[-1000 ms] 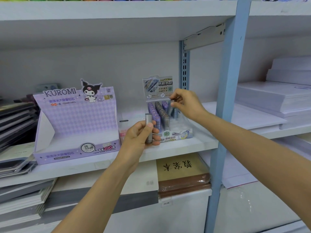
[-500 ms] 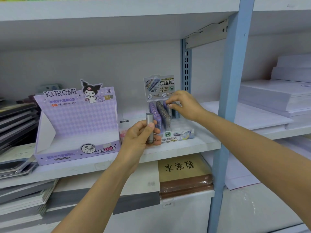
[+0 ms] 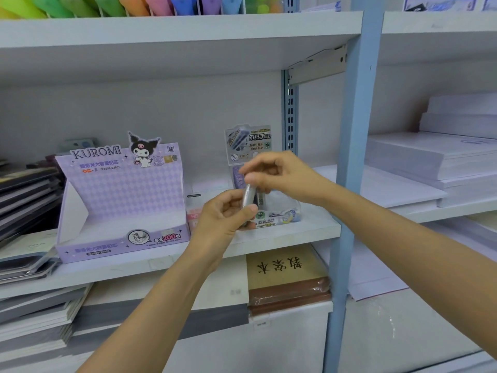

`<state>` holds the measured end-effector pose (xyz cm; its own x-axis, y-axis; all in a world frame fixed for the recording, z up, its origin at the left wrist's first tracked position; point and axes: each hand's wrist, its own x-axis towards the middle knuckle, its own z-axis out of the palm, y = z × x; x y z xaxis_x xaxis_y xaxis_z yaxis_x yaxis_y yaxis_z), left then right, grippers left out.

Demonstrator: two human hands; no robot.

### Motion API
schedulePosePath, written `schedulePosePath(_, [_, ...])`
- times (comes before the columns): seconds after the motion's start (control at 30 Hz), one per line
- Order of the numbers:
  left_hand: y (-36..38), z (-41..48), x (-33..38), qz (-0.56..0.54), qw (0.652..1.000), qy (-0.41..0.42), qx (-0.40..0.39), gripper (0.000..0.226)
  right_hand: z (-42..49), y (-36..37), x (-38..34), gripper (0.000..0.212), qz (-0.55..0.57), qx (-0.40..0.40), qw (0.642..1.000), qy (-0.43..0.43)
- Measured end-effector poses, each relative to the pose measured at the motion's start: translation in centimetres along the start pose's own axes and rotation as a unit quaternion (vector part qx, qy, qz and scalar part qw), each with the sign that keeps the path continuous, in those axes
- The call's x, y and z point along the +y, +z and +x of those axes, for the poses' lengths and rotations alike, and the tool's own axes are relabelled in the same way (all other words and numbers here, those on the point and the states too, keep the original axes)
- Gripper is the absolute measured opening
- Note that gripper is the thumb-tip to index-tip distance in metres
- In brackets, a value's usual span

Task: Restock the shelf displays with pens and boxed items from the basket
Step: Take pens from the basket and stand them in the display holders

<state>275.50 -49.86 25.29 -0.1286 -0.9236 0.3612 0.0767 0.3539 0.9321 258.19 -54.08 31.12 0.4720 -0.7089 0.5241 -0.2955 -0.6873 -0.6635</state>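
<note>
Silvery and slim, the lead tube [image 3: 248, 196] sits between our hands, left hand [image 3: 223, 215] curled round its lower end to steady it, right hand [image 3: 282, 176] pinching the top, probably to slot it upright into the clear display [image 3: 286, 215] just behind them.

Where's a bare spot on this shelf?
Bare shelf lies between the clear display and the blue post; the Kuromi box tray looks empty. Crowded: small pink box between the displays, notebooks stacked left, left hand and right hand on the grey tube.
</note>
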Motion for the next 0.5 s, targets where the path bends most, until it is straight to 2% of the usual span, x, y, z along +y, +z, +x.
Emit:
schedulePosePath(0.07, [0.2,-0.1,0.3,-0.014,1.000,-0.002,-0.002,0.031,-0.5,0.0,-0.1,0.016,0.029,-0.007,1.000,0.002])
schedulePosePath(0.2, [0.2,-0.3,0.7,-0.028,0.999,0.009,0.020,0.035,-1.2,-1.0,0.2,0.022,0.087,0.062,0.994,0.028])
schedulePosePath(0.37, [-0.2,-0.1,1.1,-0.122,0.987,0.029,0.096,0.031,-2.7,-1.2,0.9,0.019,0.107,-0.017,0.992,0.065])
schedulePosePath(0.5, [0.6,-0.3,1.1,-0.145,0.986,0.025,0.075,0.034,-3.5,-0.1,1.2,0.016,0.137,-0.023,0.988,0.069])
